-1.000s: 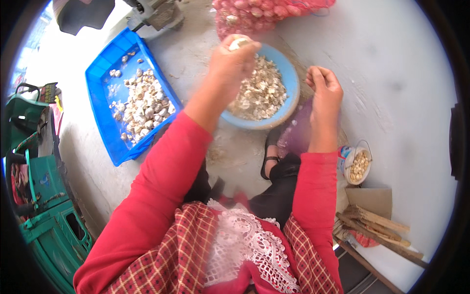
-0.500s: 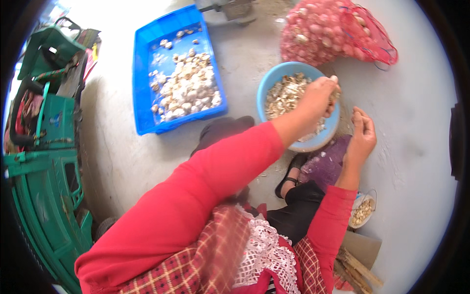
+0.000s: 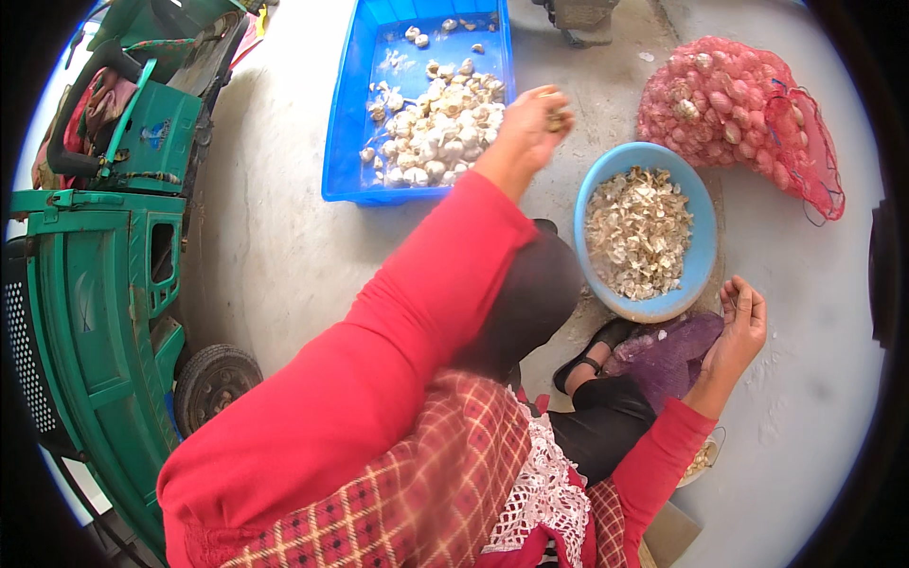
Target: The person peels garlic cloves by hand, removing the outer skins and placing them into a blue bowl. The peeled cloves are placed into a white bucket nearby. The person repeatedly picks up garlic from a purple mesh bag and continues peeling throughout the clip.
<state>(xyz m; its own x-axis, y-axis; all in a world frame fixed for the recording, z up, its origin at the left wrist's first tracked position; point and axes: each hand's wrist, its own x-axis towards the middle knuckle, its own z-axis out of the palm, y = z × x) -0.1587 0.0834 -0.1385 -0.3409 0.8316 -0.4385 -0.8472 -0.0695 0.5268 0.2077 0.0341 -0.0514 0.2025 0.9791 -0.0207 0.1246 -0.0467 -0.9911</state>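
My left hand (image 3: 535,128) is raised by the near right edge of a blue plastic crate (image 3: 342,128), its fingers closed on a small tan piece, apparently garlic. Loose white garlic bulbs (image 3: 436,142) lie in the crate. My right hand (image 3: 740,327) has curled fingers beside a purple mesh sack (image 3: 663,360); what it holds, if anything, I cannot make out. Between my hands sits a light blue basin (image 3: 589,180) heaped with pale papery garlic skins (image 3: 634,227).
A red net sack of bulbs (image 3: 710,104) lies at the upper right. A green cargo vehicle (image 3: 95,331) with a wheel (image 3: 216,388) stands along the left. A small bucket of cloves (image 3: 701,459) is partly behind my right arm. My legs are below the basin.
My left hand has moved from over the basin to the crate. The view has turned left, so the floor objects appear further right. My right hand remains curled near the purple sack.
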